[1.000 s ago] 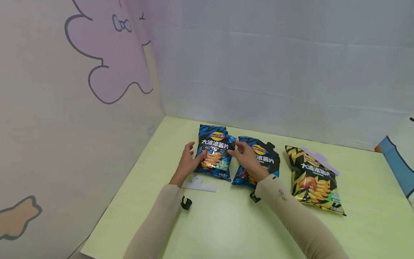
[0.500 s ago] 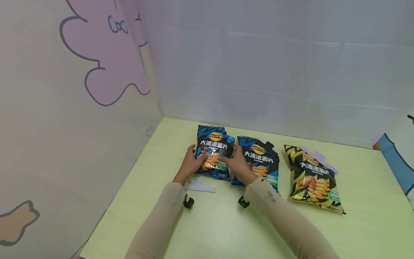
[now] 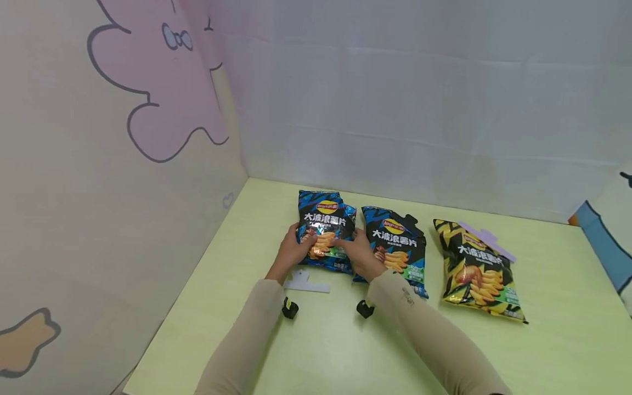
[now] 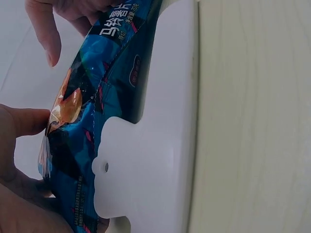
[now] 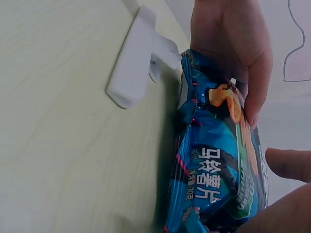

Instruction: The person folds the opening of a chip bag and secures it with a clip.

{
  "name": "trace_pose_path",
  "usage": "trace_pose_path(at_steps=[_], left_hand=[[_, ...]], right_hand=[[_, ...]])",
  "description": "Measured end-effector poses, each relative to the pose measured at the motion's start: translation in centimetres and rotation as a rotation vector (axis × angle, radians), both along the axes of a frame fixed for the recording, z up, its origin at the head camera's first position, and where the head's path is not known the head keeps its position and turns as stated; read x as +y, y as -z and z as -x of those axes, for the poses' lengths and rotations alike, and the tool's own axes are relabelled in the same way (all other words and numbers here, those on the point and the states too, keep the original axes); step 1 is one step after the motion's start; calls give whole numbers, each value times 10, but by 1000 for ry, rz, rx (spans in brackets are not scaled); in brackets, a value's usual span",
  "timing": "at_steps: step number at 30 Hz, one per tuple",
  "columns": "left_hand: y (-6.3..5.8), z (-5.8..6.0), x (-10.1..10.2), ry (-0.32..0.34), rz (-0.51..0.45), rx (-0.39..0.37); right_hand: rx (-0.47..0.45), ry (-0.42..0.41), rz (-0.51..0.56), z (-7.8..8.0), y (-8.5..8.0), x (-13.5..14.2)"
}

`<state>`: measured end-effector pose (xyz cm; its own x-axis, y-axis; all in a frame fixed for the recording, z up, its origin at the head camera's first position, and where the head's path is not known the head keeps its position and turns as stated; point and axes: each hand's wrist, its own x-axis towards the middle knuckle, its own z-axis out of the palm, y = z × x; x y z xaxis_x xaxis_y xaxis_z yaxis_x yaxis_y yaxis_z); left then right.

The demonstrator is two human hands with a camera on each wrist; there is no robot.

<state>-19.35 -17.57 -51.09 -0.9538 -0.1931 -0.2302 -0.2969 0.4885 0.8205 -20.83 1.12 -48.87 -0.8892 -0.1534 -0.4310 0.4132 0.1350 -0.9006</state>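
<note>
A blue and black bag of potato chips (image 3: 323,218) lies near the back of the table. A crumpled part of it sticks out at its upper right. My left hand (image 3: 290,250) grips the bag's left edge, its thumb on the printed front (image 4: 68,111). On the opposite edge my right hand (image 3: 364,257) holds the bag, thumb over the front and fingers at the side, partly hidden. A white bag clip (image 3: 307,283) lies just in front of the bag; in the right wrist view the clip (image 5: 132,68) rests flat on the table beside it.
To the right lies a second blue chip bag (image 3: 395,247) with a black clip (image 3: 408,224) across its top corner. Farther right is a yellow and black chip bag (image 3: 481,274) with a purple clip (image 3: 486,240). Walls stand behind and left of the table (image 3: 321,345).
My right hand has moved down and left onto the bag's right edge and taken hold. My left hand has closed in on the left edge. The bag has shifted slightly left in the head view.
</note>
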Motion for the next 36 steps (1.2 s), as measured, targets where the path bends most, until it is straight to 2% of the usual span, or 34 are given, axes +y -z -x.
trace_pose_path(at_steps=[5, 13, 18, 24, 36], left_hand=[[-3, -5, 1, 14, -6, 41], [-17, -6, 4, 44, -28, 123], [-25, -14, 4, 18, -56, 135], [-36, -24, 9, 24, -60, 178], [-57, -41, 28, 90, -77, 297]], right_hand=[[6, 26, 11, -3, 1, 1], [60, 64, 29, -3, -5, 3], [70, 71, 39, -7, -12, 7], [93, 80, 37, -15, -24, 15], [172, 151, 109, -33, -43, 31]])
